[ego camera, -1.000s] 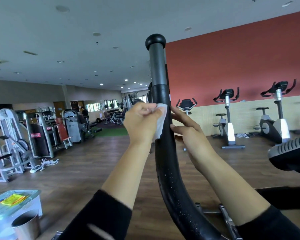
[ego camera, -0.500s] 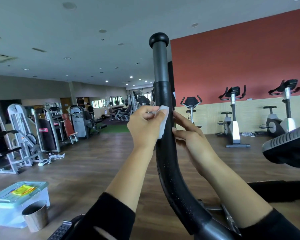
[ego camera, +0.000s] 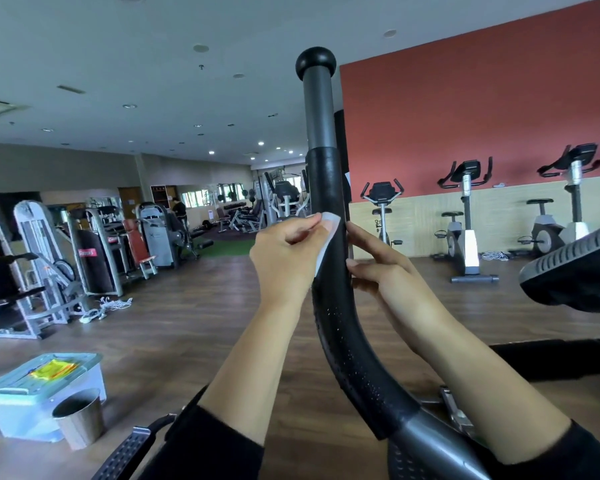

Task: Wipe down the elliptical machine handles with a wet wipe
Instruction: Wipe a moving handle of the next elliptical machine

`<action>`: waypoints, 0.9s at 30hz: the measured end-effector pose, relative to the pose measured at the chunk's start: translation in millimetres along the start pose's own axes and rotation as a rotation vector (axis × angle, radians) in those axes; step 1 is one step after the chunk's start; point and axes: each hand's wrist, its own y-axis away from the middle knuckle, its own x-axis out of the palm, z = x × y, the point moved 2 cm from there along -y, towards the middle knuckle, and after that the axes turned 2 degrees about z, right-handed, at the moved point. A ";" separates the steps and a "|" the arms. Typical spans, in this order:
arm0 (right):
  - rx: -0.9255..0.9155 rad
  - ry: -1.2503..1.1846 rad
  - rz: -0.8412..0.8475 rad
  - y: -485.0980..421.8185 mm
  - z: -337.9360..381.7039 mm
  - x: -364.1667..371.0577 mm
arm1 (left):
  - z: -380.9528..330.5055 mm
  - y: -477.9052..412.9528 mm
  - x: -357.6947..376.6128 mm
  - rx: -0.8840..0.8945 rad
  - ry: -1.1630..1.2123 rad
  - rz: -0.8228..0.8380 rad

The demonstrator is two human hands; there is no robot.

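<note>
- Two hands met on the tall, curved, black foam-covered handle (ego camera: 326, 188) of the elliptical machine, about midway up its padded length, one on either side.
- Left hand (ego camera: 284, 252) pinched a small white wet wipe (ego camera: 327, 242) between its thumb and curled fingers. The wipe lay pressed against the left edge of the foam, with its upper corner lapped onto the front of the grip.
- Right hand (ego camera: 383, 275) lay against the handle's right edge with its fingers fairly straight and their tips touching the foam. It gripped nothing that could be seen, and whether the wipe reached round to it could not be told.
- Above the hands the foam ended in a clean rim. From there a bare grey metal tube (ego camera: 318, 112) rose to a round black end cap (ego camera: 315, 62), with open air on both sides.
- Below the hands the foam swept down and to the right, speckled with pale dots, to a lower rim where grey metal tubing (ego camera: 430, 441) began.
- One black ribbed machine part (ego camera: 575, 271) jutted in from the right edge of view, near the right forearm but apart from it.
- Brown wooden floor (ego camera: 187, 323) lay open to the left of the handle. A pale plastic lidded box (ego camera: 21, 410) and a round steel bin (ego camera: 80, 420) stood just beside each other low on the left, well apart from the handle.
- Several upright exercise bikes (ego camera: 465, 233) lined the red wall (ego camera: 465, 98) beyond.
</note>
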 end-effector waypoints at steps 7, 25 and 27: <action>0.025 0.011 0.049 11.3 -3.8 -2.0 | 4.1 36.9 -20.7 -0.026 0.003 0.042; 0.084 0.188 0.164 77.3 6.5 -4.6 | 1.2 81.2 -31.8 0.212 -0.205 0.004; 0.089 0.168 0.174 84.2 4.8 -6.5 | 3.4 96.5 -36.3 0.238 -0.208 0.005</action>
